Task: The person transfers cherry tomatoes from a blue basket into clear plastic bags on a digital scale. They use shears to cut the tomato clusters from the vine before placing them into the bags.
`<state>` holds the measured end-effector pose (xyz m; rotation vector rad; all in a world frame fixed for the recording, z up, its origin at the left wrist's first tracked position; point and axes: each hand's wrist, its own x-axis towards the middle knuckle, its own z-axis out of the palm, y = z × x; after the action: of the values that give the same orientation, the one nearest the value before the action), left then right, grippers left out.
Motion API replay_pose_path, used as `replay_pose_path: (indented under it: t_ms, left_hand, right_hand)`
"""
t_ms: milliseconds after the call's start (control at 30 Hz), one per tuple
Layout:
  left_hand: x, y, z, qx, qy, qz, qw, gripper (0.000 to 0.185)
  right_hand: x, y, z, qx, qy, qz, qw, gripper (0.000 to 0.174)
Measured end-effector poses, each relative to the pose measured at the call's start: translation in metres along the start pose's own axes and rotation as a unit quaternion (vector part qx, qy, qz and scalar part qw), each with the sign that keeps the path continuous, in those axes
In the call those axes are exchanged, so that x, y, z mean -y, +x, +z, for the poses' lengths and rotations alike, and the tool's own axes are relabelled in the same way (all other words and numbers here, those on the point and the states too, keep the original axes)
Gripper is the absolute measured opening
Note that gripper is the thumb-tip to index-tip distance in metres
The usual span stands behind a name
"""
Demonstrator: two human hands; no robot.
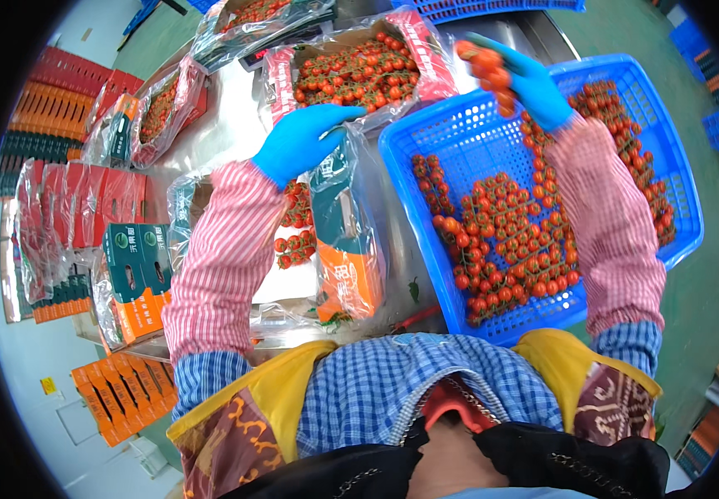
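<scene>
My right hand [534, 81], in a blue glove, holds a strand of cherry tomatoes [490, 72] above the far edge of a blue plastic crate [453, 125]. The strand is slightly blurred. Inside the crate lie vine tomatoes [503, 218], partly hidden by my right sleeve. My left hand [303, 143], gloved alike, is over the far end of a green and orange carton [350, 249] wrapped in clear film. Its thumb stands apart from the fingers, with nothing seen between them; contact with the carton is unclear. Tomato strands [297, 243] lie in that carton, partly behind my left arm.
A red carton of tomatoes [359, 75] stands beyond my hands on the metal table [234, 100]. Another filled carton [166, 115] is at left, near folded red cartons [103, 206]. Red-handled scissors or pliers [418, 319] and a leaf [414, 290] lie beside the crate.
</scene>
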<state>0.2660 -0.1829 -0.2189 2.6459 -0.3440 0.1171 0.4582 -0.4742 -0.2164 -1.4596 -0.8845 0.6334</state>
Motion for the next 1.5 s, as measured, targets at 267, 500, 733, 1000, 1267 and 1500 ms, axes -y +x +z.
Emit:
replay_pose_path:
  t_ms: [267,500,733,1000,1267,1500]
  left_hand:
    - [-0.003,-0.14,-0.032,-0.138,-0.034,-0.103,0.984,0.03]
    - [0.01,-0.192,-0.02,-0.189,-0.042,-0.221,0.956,0.029]
    - [0.013,-0.195,0.004,-0.214,-0.087,-0.219,0.948,0.024]
    - [-0.013,-0.173,0.01,-0.213,-0.102,-0.156,0.959,0.024]
    - [-0.04,-0.161,0.006,-0.192,-0.107,-0.11,0.969,0.026]
    - [-0.045,-0.171,-0.003,-0.209,-0.105,-0.15,0.961,0.026]
  right_hand:
    - [-0.162,0.242,0.031,0.065,-0.427,-0.089,0.897,0.067]
    - [-0.245,0.276,0.015,0.221,-0.748,0.078,0.621,0.063]
    - [-0.119,0.181,0.045,0.049,-0.502,-0.162,0.848,0.039]
    - [-0.13,-0.022,0.091,0.43,-0.57,-0.273,0.644,0.031]
    - [-0.18,-0.045,0.066,0.232,-0.549,-0.217,0.774,0.026]
    - [-0.106,-0.005,0.022,-0.01,-0.133,0.167,0.977,0.036]
